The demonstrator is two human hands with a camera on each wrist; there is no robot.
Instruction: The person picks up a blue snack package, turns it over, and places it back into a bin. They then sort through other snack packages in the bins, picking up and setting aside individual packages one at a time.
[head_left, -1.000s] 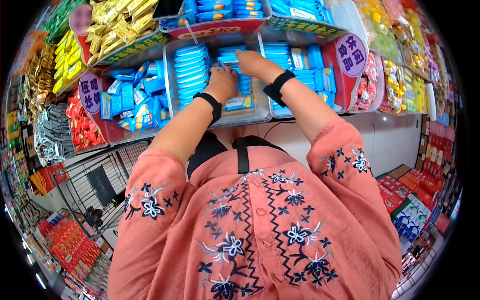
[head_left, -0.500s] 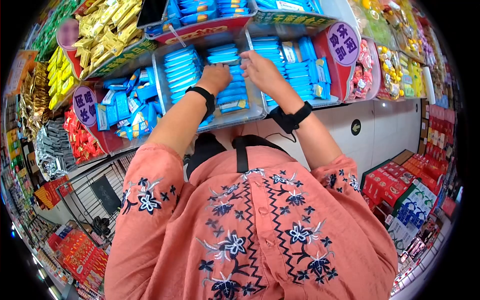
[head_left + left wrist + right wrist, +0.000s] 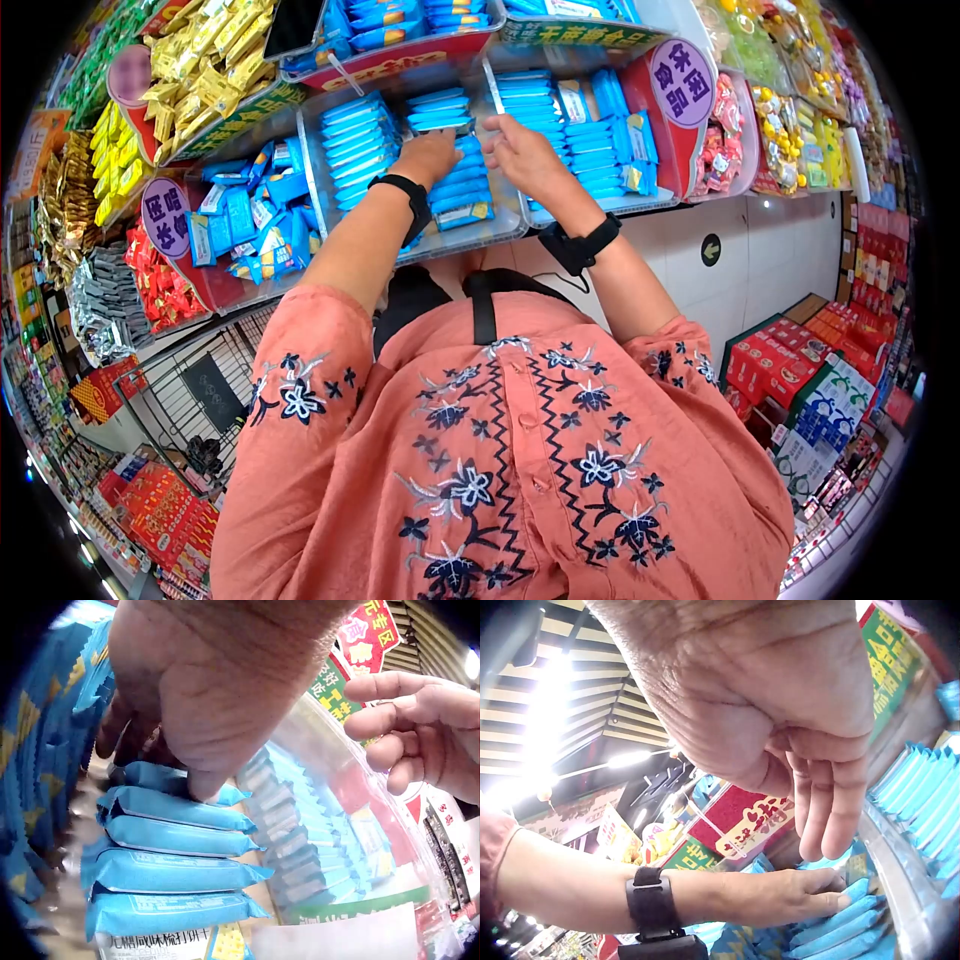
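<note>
Blue snack packets point(image 3: 462, 190) stand in a row in a middle bin. Reaching down into that row, my left hand point(image 3: 430, 157) grips packets at its back part. In the left wrist view the left hand point(image 3: 202, 682) has its thumb on one end of a packet point(image 3: 154, 776) and its fingers around the other end; the fingertips are partly hidden. Just right of it, my right hand point(image 3: 522, 157) hovers over the bin divider, holding nothing. The right hand point(image 3: 780, 727) has loosely bent fingers in the right wrist view.
Stacked blue packets point(image 3: 355, 150) lie left of the row, and more point(image 3: 530, 105) sit past the clear divider point(image 3: 493, 85). Loose blue packets point(image 3: 240, 215) fill the far-left bin. A raised tier with a red sign point(image 3: 390, 68) stands behind; a wire cart point(image 3: 185, 375) is at lower left.
My right hand has come up off the packets and turned, opening a gap from the left hand. The left hand stays at the row, its fingers lying farther over it. The head view has shifted slightly.
</note>
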